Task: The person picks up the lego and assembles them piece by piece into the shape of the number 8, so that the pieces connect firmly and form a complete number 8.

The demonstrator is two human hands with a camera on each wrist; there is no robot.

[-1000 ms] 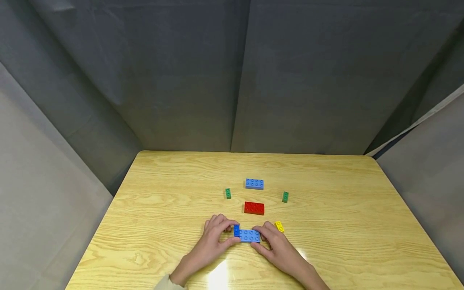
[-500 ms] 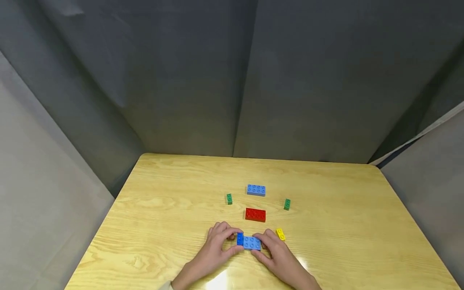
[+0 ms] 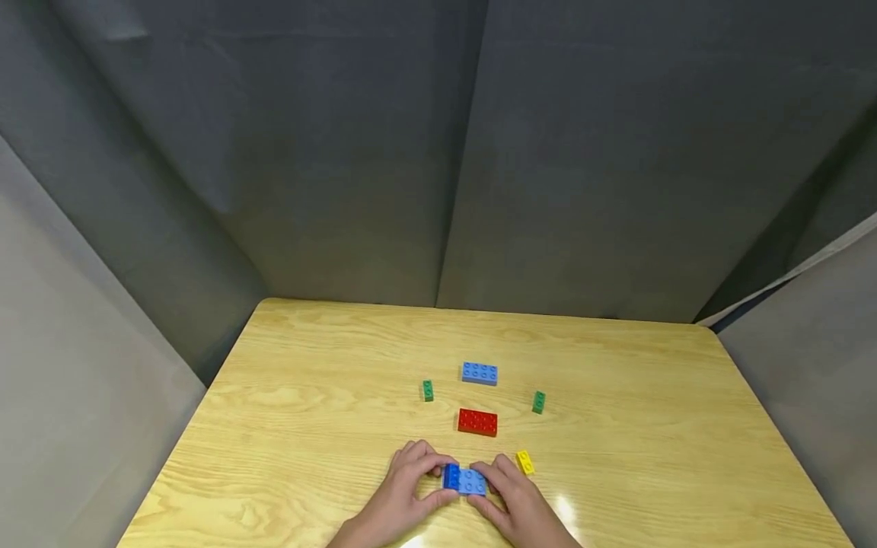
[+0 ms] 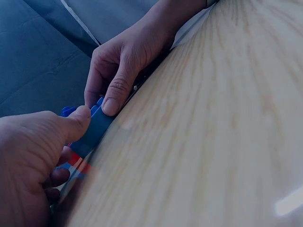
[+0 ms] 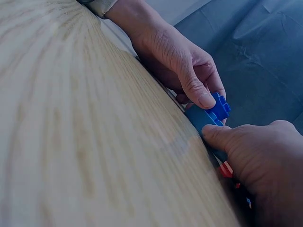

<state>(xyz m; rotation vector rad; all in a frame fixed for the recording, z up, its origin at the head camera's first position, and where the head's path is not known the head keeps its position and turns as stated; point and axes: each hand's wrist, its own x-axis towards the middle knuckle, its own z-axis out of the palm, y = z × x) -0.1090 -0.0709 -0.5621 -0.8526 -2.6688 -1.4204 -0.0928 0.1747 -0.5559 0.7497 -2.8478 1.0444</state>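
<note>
In the head view, a small dark blue brick [image 3: 451,477] stands over the left part of a light blue brick [image 3: 472,482] near the front of the table. My left hand [image 3: 411,489] pinches the dark blue brick between thumb and index finger. At the other end, my right hand [image 3: 515,499] grips the light blue brick by its long sides. The right wrist view shows the dark blue brick [image 5: 220,108] on top of the light blue one, under the left thumb. Whether its studs are fully pressed together is hard to tell.
Beyond the hands lie a red brick [image 3: 477,422], another light blue brick [image 3: 479,373], a left green brick [image 3: 428,390] and a right green brick [image 3: 539,402]. A yellow brick [image 3: 524,462] is close to the right hand's knuckles. Grey curtains [image 3: 356,152] enclose the wooden table [image 3: 308,396].
The dark blue brick has shifted right along the light blue brick from its left end, covering more of its studs. Both hands keep their hold. The whole head view has tilted slightly.
</note>
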